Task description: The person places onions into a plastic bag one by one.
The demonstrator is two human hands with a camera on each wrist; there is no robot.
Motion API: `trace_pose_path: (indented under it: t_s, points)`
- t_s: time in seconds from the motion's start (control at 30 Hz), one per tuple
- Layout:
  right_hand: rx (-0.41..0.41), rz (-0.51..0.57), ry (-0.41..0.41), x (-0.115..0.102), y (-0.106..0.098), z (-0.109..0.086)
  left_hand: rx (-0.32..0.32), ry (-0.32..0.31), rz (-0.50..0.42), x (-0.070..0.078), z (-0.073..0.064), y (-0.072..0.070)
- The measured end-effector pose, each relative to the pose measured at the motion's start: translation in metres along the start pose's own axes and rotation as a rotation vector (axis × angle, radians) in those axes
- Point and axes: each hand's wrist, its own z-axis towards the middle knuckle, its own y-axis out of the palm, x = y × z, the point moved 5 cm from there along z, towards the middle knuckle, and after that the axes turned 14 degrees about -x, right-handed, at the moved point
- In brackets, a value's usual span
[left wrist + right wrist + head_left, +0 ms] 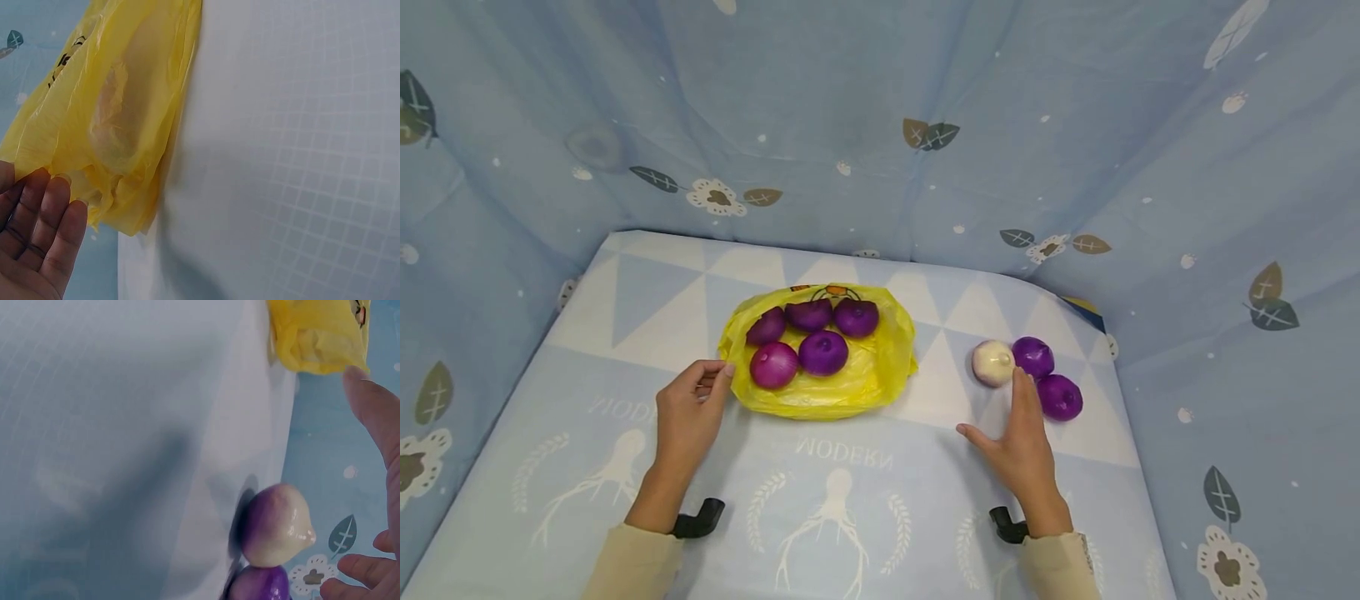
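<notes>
At the left end of a yellow plastic bag (820, 408), my left hand (688, 417) pinches the rim between thumb and fingers. The bag's mouth is spread open, and several purple onions (823, 352) lie inside. In the left wrist view the bag's yellow side (134, 106) hangs beside my fingers (65, 240). My right hand (1021, 442) is held with thumb and fingers apart and nothing between them. Its fingertips overlap a small group in the head view: a pale onion (992, 364) and two purple onions (1061, 397). The pale one (278, 525) shows a purple side in the right wrist view.
A patterned cloth (835, 467) covers the table. Blue curtains (842, 125) hang along the back and both sides. Black curved pieces (700, 518) show at both wrists. A dark blue and yellow patch (1084, 314) lies at the back right corner.
</notes>
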Motion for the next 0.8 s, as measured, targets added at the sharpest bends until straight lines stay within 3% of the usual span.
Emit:
trace_pose_path:
  t_s: [0.4,0.8]
  points:
    - [0.081,0.01,0.067,0.032,-0.015,0.0,-0.005,-0.005,-0.006,-0.001,-0.001,0.0]
    - [0.097,0.042,0.263,0.066,-0.02,0.004,0.001,0.004,-0.006,0.0,-0.002,-0.001]
